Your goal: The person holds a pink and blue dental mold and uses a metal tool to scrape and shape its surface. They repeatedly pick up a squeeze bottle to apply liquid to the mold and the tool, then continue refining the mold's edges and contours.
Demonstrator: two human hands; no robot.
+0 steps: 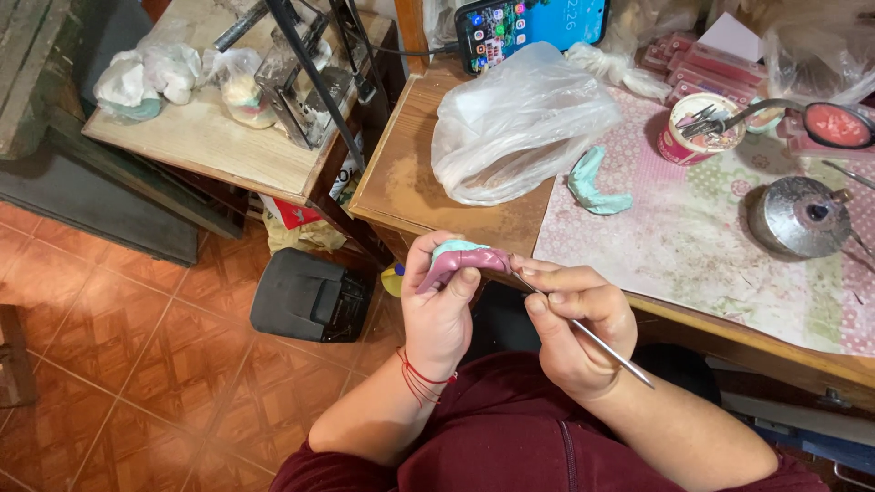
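Observation:
My left hand (439,310) grips a dental cast (460,257), pale teal plaster with a pink wax rim on top, held just off the front edge of the wooden table (410,182). My right hand (574,323) pinches a thin metal wax tool (592,335) like a pen, its tip touching the pink wax. A second teal cast (597,182) lies on the patterned mat (693,246) farther back. A red thread bracelet circles my left wrist.
A clear plastic bag (515,123) sits on the table's left part. A small metal burner (800,217), a cup of tools (697,128), pink wax sheets (702,59) and a phone (533,25) stand behind. A black box (310,296) rests on the tiled floor.

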